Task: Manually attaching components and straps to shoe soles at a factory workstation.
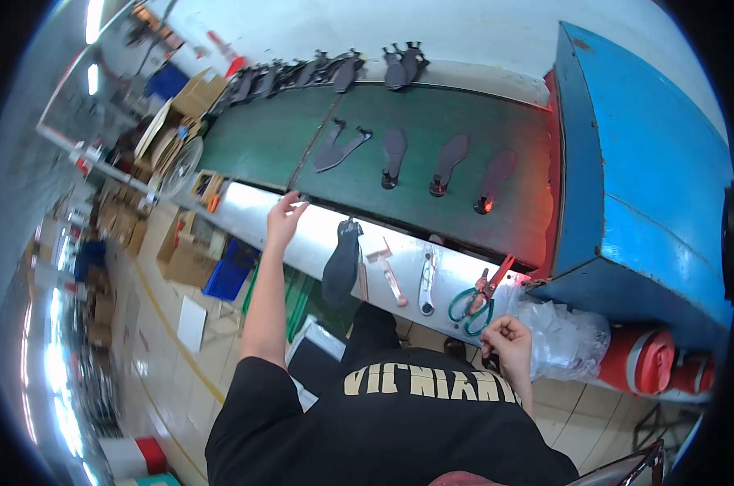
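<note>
My left hand (283, 219) reaches over the front edge of the green conveyor belt, thumb and fingers apart, beside a small dark piece. My right hand (509, 344) is curled closed just in front of the metal ledge; a dark bit shows under its fingers, too hidden to name. Between the hands, a dark shoe sole (340, 271) lies across the ledge and overhangs its near edge. To its right are a pale T-shaped tool (387, 271), a utility knife (427, 285) and green-handled scissors (474, 308) beside a red-handled tool (501, 274).
Several dark heeled soles (450, 162) lie on the belt (253, 150), with more along its far edge. A blue machine (650, 162) stands right, glowing red at its opening. Clear plastic bags (565, 336) and a red roll (638, 360) sit near right. Left are cartons (190, 251) and blue crates (231, 271).
</note>
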The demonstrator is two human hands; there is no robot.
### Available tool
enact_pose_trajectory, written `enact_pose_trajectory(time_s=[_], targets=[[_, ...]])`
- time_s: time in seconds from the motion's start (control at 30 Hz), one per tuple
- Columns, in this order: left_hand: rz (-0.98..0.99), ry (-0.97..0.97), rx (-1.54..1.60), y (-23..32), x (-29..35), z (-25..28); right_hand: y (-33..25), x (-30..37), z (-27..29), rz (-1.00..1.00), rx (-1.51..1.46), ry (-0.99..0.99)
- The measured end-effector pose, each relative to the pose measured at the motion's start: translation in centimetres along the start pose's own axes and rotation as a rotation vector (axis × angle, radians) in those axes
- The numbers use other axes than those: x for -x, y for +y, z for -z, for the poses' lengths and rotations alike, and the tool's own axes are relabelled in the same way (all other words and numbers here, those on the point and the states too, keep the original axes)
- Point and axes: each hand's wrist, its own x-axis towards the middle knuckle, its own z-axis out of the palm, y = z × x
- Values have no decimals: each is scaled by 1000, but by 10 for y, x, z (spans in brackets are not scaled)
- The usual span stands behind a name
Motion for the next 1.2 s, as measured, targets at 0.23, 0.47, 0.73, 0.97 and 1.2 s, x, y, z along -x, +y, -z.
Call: enact_pose_trajectory(time_s=[0.23, 0.47, 0.73, 0.97, 1.2], targets=[[-58, -29, -192, -107, -240, -34, -32, -159, -91, 379, 376, 257], [233, -174, -526, -182, -303, -83, 3, -331, -71, 447, 1068, 606], [254, -175, -441, -167, -315, -84, 49, -393, -151, 643, 983, 504], [327, -342, 735, -169, -253, -43, 59, -423, -260, 699, 1416, 199], [430, -232, 933, -199, -87, 48, 84, -451, -261, 740, 1363, 609]])
